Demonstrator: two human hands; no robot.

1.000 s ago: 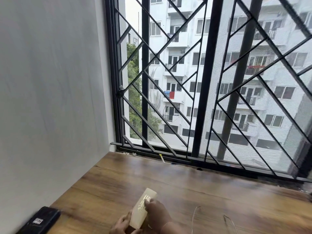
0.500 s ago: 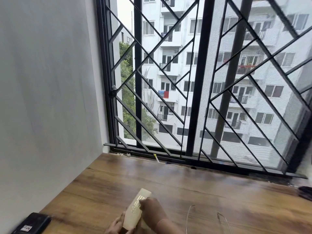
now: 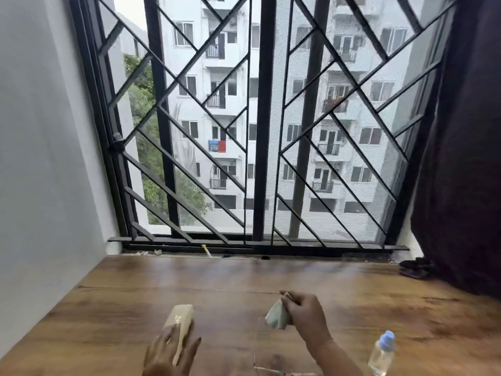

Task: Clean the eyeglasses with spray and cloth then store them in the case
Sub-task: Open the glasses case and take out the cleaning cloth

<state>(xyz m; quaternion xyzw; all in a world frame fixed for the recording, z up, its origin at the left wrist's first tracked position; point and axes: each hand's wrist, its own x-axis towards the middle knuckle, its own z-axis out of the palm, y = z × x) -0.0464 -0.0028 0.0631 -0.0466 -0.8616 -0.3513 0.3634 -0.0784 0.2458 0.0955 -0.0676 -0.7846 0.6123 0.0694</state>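
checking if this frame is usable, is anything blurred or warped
Head view: left hand and bottle are motion-smeared, that hand's grip on the case unclear; right hand and cloth sharper; glasses faint at the bottom edge; window bars bow from the wide lens.
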